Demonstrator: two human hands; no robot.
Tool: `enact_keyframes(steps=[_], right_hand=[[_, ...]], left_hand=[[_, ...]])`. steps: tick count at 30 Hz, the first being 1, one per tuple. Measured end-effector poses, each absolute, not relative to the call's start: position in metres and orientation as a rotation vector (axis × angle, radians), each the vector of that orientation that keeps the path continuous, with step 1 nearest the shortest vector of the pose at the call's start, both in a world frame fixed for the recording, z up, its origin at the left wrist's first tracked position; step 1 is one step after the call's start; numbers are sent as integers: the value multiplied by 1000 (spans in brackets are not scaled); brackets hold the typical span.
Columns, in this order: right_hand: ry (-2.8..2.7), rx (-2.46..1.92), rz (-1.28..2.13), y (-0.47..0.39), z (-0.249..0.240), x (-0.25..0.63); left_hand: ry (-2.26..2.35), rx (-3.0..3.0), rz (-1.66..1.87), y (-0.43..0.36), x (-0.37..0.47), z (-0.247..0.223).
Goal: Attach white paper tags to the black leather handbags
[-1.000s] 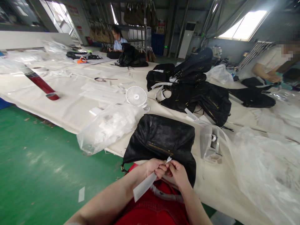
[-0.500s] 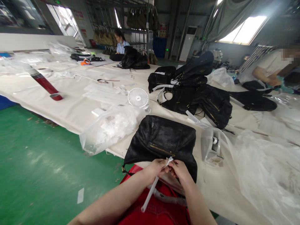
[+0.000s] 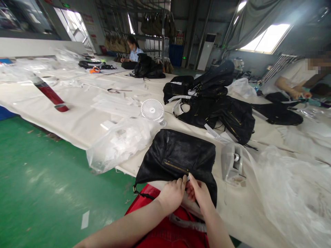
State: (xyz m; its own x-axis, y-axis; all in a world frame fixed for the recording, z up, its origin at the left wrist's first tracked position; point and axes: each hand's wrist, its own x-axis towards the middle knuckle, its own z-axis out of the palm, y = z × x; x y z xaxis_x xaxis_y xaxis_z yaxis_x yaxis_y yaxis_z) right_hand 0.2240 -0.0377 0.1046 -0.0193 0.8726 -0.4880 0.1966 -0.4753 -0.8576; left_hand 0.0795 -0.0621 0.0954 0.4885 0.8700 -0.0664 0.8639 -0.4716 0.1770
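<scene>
A black leather handbag [image 3: 184,148] lies at the table's front edge, its gold zipper facing up. Over its near side, by the zipper's right end, my two hands meet at the fingertips. A small bit of white strip [image 3: 188,178] shows between them; the rest is hidden. My left hand [image 3: 172,195] is closed, its back towards me, pinching at the strip. With thumb and fingers, my right hand [image 3: 198,191] pinches the strip from the other side. Below them a strap in whitish wrapping [image 3: 187,223] hangs across my red clothing.
A clear bag of white scraps [image 3: 121,141] and a white fan [image 3: 152,109] stand left of the handbag. On the right are a tape dispenser [image 3: 234,163] and plastic sheeting [image 3: 292,186]. More black bags [image 3: 214,106] lie behind. Two people sit farther off.
The long white strip that hung down from my hands no longer shows. My left hand has turned its back upward, and both hands stay at the zipper's end.
</scene>
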Motion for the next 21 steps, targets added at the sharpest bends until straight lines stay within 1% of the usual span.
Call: enact_keyframes(steps=[3,9,11,13,15,17,19,21], right_hand=[[-1315,-1746,1358,-36,102,219],[-1267,-1645,1326,-44,87,219],[-1224,-1630,1323,-47,84,218],[-1191,-1619,1341,-48,81,218],[-1149,-1633,1389,-48,78,217],[-1093,-1655,1472,-45,77,217],[-1027,-1654,1578,-43,77,216],[-928,-1547,1690,-42,79,215]], left_hand=[[1488,2541,59,-63,83,95],[1605,2090,100,-55,83,98],[1645,1919,205,-52,83,97],[1619,1701,409,-48,84,94],[1525,1393,573,-46,83,91],[1357,1030,628,-43,80,90],[1108,708,597,-41,74,91],[849,504,512,-39,66,91]])
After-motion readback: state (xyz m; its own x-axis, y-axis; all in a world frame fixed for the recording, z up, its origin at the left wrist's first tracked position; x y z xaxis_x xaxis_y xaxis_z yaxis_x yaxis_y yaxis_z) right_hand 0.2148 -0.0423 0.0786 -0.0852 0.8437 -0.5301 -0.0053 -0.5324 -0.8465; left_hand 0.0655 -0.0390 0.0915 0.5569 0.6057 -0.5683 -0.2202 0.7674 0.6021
